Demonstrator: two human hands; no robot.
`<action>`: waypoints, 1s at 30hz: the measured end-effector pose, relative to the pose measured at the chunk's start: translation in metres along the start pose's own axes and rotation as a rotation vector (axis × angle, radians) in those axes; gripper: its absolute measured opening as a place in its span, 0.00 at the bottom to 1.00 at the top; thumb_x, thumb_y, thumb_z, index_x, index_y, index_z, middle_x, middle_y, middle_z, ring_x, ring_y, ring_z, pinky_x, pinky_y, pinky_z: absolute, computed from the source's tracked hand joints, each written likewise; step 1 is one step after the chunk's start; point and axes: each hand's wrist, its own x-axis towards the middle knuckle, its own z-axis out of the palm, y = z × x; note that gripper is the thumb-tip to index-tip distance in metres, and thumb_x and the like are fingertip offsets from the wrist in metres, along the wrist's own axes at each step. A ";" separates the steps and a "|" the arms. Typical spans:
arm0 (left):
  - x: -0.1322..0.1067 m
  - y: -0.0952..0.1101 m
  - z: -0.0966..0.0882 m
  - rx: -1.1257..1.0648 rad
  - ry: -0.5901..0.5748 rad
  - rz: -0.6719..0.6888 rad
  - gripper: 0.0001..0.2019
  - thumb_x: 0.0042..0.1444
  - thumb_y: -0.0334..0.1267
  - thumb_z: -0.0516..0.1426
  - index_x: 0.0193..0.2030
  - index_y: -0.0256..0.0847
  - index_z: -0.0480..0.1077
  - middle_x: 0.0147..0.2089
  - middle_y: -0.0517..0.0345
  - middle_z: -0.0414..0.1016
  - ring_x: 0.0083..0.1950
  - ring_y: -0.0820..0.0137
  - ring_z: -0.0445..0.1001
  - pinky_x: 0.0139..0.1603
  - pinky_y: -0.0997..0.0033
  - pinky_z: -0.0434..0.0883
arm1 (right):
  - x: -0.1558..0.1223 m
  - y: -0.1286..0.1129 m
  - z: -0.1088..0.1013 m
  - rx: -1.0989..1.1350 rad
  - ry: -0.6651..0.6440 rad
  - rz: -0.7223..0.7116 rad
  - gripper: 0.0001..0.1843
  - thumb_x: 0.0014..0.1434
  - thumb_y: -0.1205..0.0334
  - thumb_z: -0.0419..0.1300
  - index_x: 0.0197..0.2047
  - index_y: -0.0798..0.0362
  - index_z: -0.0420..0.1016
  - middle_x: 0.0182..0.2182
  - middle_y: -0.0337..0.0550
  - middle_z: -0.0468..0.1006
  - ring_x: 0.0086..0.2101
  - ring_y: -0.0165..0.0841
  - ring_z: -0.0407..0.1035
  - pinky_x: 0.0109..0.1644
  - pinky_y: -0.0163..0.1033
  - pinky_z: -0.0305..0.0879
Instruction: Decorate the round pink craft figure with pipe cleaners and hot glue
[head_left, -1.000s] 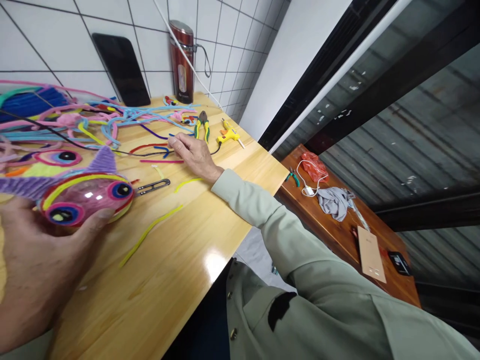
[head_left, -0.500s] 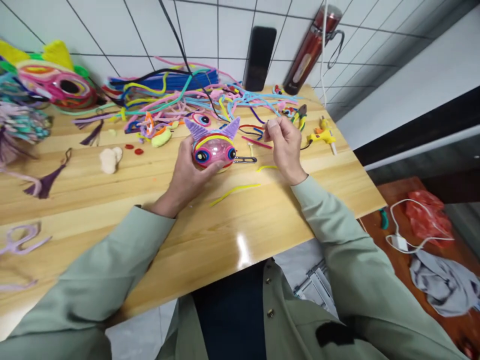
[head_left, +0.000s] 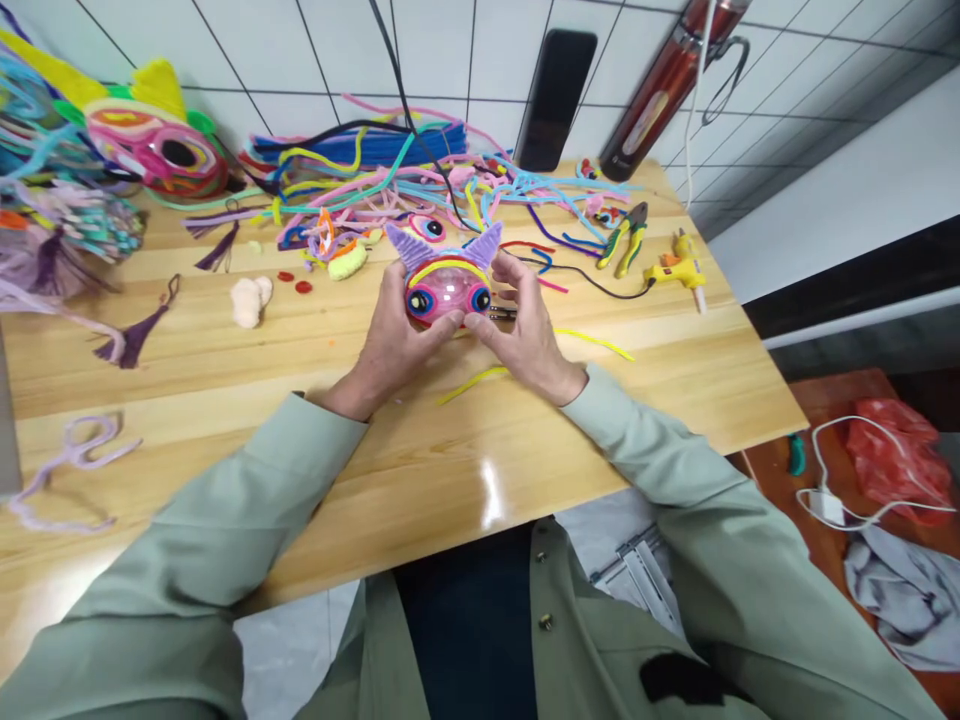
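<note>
Pale wooden bench (head_left: 420, 475), glossy, strewn with craft scraps (head_left: 303, 287). Nearest: yellow strip (head_left: 471, 383), loose. Next: left hand (head_left: 401, 335) and right hand (head_left: 531, 338), grips closed round opposite sides of toy (head_left: 448, 280), thumbs nearly meeting at its lower edge; toy raised or resting, cannot tell. Best handled, by judgement, with light, even pressure, purple ears (head_left: 486, 243) spared from bending. Half hidden by right hand: metal tool (head_left: 503, 313), likely snag. Just behind toy: eyed piece (head_left: 431, 229), crowding the space for turning. Beyond: yellow glue gun (head_left: 679, 272), pliers (head_left: 637, 216), tangled fuzzy wires (head_left: 375, 190). Farthest: phone (head_left: 557, 100) and red flask (head_left: 666, 85), both standing before tiled wall (head_left: 502, 65).
</note>
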 end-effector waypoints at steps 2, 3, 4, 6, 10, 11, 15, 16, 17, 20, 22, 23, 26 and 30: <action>0.000 0.000 0.000 -0.006 0.001 0.005 0.47 0.67 0.78 0.72 0.77 0.49 0.65 0.73 0.43 0.80 0.73 0.44 0.84 0.76 0.41 0.84 | 0.001 -0.001 -0.001 -0.018 -0.039 -0.019 0.60 0.70 0.15 0.69 0.87 0.44 0.61 0.82 0.64 0.73 0.80 0.61 0.72 0.85 0.78 0.71; 0.000 0.001 0.000 -0.008 0.001 0.006 0.47 0.67 0.79 0.72 0.76 0.50 0.65 0.73 0.43 0.80 0.73 0.44 0.83 0.76 0.41 0.84 | 0.002 -0.002 -0.001 -0.027 -0.053 -0.031 0.59 0.71 0.15 0.68 0.87 0.44 0.61 0.82 0.65 0.74 0.80 0.61 0.71 0.86 0.78 0.71; -0.001 0.001 0.000 -0.011 0.000 0.005 0.47 0.67 0.79 0.72 0.76 0.50 0.66 0.73 0.43 0.79 0.73 0.44 0.83 0.77 0.40 0.83 | 0.002 -0.002 -0.002 -0.037 -0.062 -0.043 0.58 0.72 0.15 0.66 0.87 0.44 0.61 0.82 0.64 0.74 0.80 0.61 0.71 0.86 0.77 0.71; -0.001 0.001 0.000 -0.025 -0.003 0.007 0.46 0.68 0.79 0.71 0.77 0.50 0.66 0.73 0.43 0.79 0.74 0.45 0.83 0.77 0.40 0.83 | 0.003 -0.001 -0.002 -0.055 -0.072 -0.066 0.57 0.73 0.14 0.64 0.86 0.44 0.63 0.81 0.63 0.75 0.79 0.60 0.72 0.85 0.76 0.73; 0.000 0.002 0.000 -0.052 -0.009 0.026 0.44 0.71 0.78 0.68 0.77 0.51 0.66 0.72 0.45 0.80 0.71 0.47 0.84 0.74 0.42 0.84 | 0.003 0.003 -0.001 -0.066 -0.070 -0.083 0.56 0.72 0.14 0.65 0.85 0.44 0.65 0.79 0.63 0.78 0.76 0.60 0.75 0.83 0.75 0.76; 0.000 0.002 0.000 -0.050 -0.009 0.030 0.44 0.71 0.78 0.69 0.77 0.50 0.66 0.71 0.45 0.80 0.71 0.47 0.84 0.74 0.43 0.85 | 0.004 0.003 -0.001 -0.065 -0.066 -0.081 0.56 0.72 0.14 0.66 0.85 0.44 0.65 0.79 0.63 0.78 0.76 0.61 0.75 0.83 0.76 0.75; 0.000 0.000 0.000 -0.017 -0.004 0.019 0.45 0.68 0.79 0.71 0.75 0.50 0.66 0.70 0.46 0.79 0.69 0.46 0.84 0.74 0.40 0.85 | 0.004 0.004 0.000 -0.061 -0.056 -0.072 0.58 0.71 0.14 0.66 0.86 0.44 0.63 0.80 0.63 0.77 0.77 0.62 0.75 0.84 0.77 0.73; 0.000 -0.001 0.000 -0.013 0.000 0.017 0.45 0.68 0.79 0.71 0.75 0.50 0.66 0.70 0.46 0.79 0.69 0.46 0.84 0.74 0.40 0.84 | 0.004 0.004 0.001 -0.061 -0.057 -0.071 0.58 0.71 0.13 0.65 0.86 0.44 0.63 0.80 0.64 0.77 0.77 0.62 0.74 0.84 0.77 0.73; -0.001 -0.001 0.000 -0.012 0.003 0.017 0.45 0.68 0.79 0.71 0.75 0.50 0.66 0.69 0.46 0.79 0.69 0.46 0.84 0.74 0.40 0.84 | 0.004 0.004 0.001 -0.062 -0.059 -0.070 0.59 0.71 0.13 0.65 0.86 0.44 0.62 0.80 0.64 0.76 0.77 0.61 0.74 0.84 0.77 0.73; -0.001 -0.002 0.000 -0.015 0.006 0.022 0.45 0.67 0.79 0.71 0.74 0.50 0.66 0.69 0.46 0.78 0.70 0.47 0.83 0.74 0.41 0.84 | 0.004 0.006 0.001 -0.066 -0.076 -0.057 0.60 0.70 0.12 0.65 0.87 0.44 0.61 0.81 0.64 0.76 0.78 0.61 0.74 0.84 0.76 0.74; 0.000 -0.002 -0.001 -0.015 0.002 0.023 0.45 0.67 0.79 0.72 0.74 0.49 0.66 0.70 0.46 0.78 0.71 0.47 0.83 0.75 0.42 0.84 | 0.004 0.007 0.001 -0.071 -0.088 -0.045 0.61 0.70 0.12 0.66 0.88 0.44 0.60 0.81 0.64 0.76 0.78 0.62 0.75 0.84 0.76 0.75; 0.000 -0.002 -0.001 -0.015 -0.001 0.023 0.45 0.67 0.78 0.72 0.74 0.49 0.66 0.70 0.46 0.78 0.71 0.46 0.82 0.75 0.42 0.84 | 0.004 0.007 0.001 -0.070 -0.092 -0.043 0.62 0.69 0.11 0.66 0.88 0.44 0.60 0.81 0.64 0.76 0.78 0.62 0.75 0.84 0.76 0.75; 0.000 -0.004 -0.001 -0.029 -0.001 0.024 0.46 0.67 0.78 0.73 0.75 0.50 0.66 0.71 0.45 0.78 0.72 0.46 0.82 0.76 0.41 0.84 | 0.004 0.006 0.001 -0.053 -0.097 -0.044 0.63 0.69 0.10 0.66 0.88 0.45 0.61 0.82 0.65 0.75 0.78 0.62 0.74 0.84 0.76 0.75; -0.001 -0.007 -0.001 -0.062 0.012 0.017 0.46 0.65 0.77 0.75 0.74 0.51 0.66 0.71 0.46 0.78 0.73 0.45 0.82 0.78 0.40 0.83 | 0.005 0.005 0.001 -0.036 -0.105 -0.040 0.63 0.68 0.10 0.65 0.89 0.43 0.59 0.83 0.64 0.74 0.79 0.62 0.73 0.84 0.76 0.75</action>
